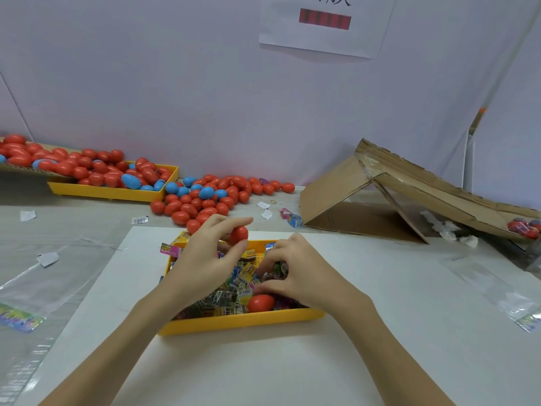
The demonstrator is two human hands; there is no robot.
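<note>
Left hand (202, 259) holds a red egg (238, 235) over the packet-filled yellow tray (243, 322); right hand (304, 273) pinches a packet (277, 270)

Egg pile (205, 200) beside far yellow tray (111, 193); torn cardboard box (333, 186) right

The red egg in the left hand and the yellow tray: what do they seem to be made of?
Red egg: likely hard plastic, glossy; it shows bright highlights. Yellow tray: probably moulded plastic, duller; even colour, thin straight rim.
</note>
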